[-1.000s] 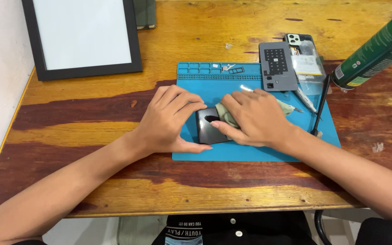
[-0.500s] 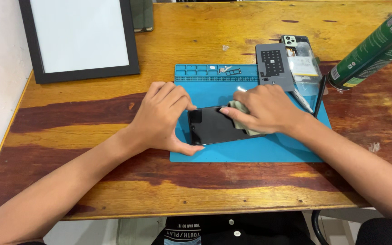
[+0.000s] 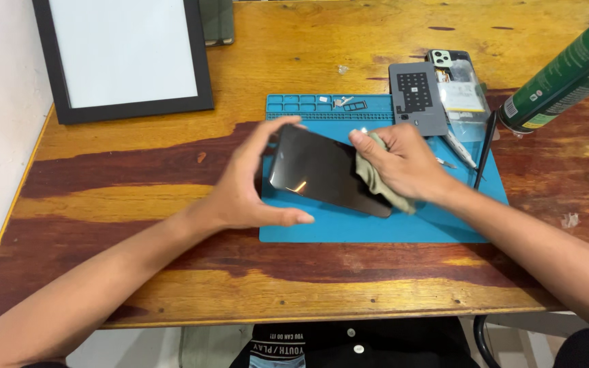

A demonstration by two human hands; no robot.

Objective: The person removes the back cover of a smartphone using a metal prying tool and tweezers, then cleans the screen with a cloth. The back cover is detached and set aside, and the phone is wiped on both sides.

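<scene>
A black phone screen panel (image 3: 322,170) is tilted up above the blue work mat (image 3: 376,228). My left hand (image 3: 250,180) grips its left end, thumb below and fingers over the top edge. My right hand (image 3: 403,160) presses a crumpled olive cloth (image 3: 376,178) against the panel's right part. The glass reflects a small spot of light.
A grey phone back cover (image 3: 417,99) and an opened phone body (image 3: 455,82) lie at the mat's far right corner, with thin tools (image 3: 482,150) beside them. A green spray can (image 3: 567,71) lies at right. A black-framed white board (image 3: 124,58) stands at far left.
The panel was lying under both hands on the mat; it has been lifted and tilted up, held by my left hand, while my right hand moved the cloth to its right part.
</scene>
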